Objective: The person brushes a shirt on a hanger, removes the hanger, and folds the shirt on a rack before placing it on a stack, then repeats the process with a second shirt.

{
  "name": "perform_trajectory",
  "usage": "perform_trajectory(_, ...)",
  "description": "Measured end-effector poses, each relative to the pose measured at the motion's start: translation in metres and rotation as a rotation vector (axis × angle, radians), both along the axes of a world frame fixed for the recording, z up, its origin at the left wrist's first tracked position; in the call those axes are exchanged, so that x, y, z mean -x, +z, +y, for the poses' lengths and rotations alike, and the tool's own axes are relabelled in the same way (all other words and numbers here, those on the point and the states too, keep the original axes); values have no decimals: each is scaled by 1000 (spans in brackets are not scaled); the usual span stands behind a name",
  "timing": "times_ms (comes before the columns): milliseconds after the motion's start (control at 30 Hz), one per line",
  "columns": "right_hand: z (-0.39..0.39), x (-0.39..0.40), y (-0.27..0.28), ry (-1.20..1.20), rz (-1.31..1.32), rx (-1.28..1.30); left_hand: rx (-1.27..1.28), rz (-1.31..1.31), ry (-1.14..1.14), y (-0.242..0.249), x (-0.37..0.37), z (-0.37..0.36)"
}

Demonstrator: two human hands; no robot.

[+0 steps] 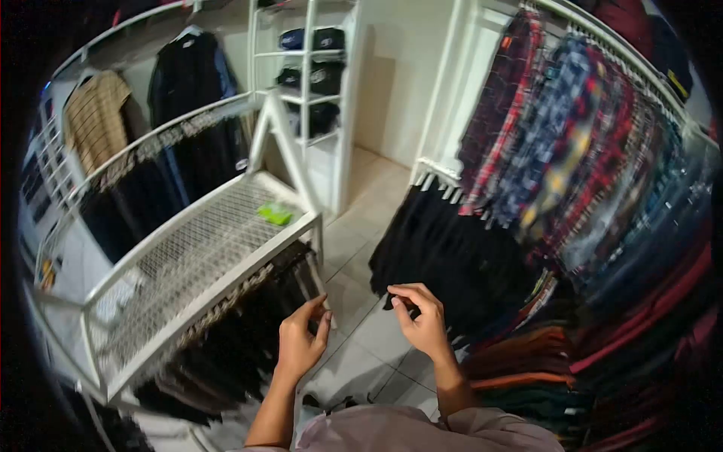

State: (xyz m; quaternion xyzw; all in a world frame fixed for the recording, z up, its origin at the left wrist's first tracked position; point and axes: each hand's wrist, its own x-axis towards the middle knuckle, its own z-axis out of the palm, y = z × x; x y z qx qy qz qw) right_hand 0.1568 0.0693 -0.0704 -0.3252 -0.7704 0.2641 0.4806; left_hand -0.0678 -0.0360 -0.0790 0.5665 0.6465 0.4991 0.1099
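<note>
My left hand (pixel 301 340) is raised over the aisle beside the near corner of a white rack (pixel 226 269). Its thumb and fingers are curved with a gap between them, and nothing shows in it. To the right, my right hand (pixel 423 324) hovers in front of hanging black garments (pixel 452 252). Its index finger and thumb are apart, with nothing visible between them. The two hands do not touch each other. A bright green item (pixel 276 214) lies on the rack's wire mesh top, beyond my left hand.
Patterned shirts (pixel 568 143) hang on the right, above folded garments (pixel 520 361). Dark clothes (pixel 226 331) hang below the left rack. Shelves with caps (pixel 310 75) stand at the back. Tiled floor (pixel 361 301) runs between the racks. A tan shirt (pixel 98 120) hangs at upper left.
</note>
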Motion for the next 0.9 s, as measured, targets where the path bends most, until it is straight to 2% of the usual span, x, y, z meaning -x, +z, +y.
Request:
perform_trajectory(33,-102,-5,30,-55,15,-59,-17,6,-66,25,-1,-89)
perform_trajectory(67,-126,-9,38,-105,26,-109,-24,12,-128,31,-2,-100)
perform_trajectory(233,-92,-45,80,-275,-9,-217,46,-24,-383,71,-27,-27)
perform_trajectory(367,-71,-45,135,-384,-38,-399,-113,59,-553,126,-24,22)
perform_trajectory(467,-39,-43,175,-450,-101,-598,-313,144,-632,163,-23,69)
perform_trajectory(600,11,-35,238,-495,-49,-652,-492,243,-728,221,-29,132)
perform_trajectory(733,88,-44,306,-615,-218,-887,-627,386,-703,275,-42,208)
perform_trajectory(900,213,-66,383,-822,-438,-1086,-706,641,-566,344,-67,296)
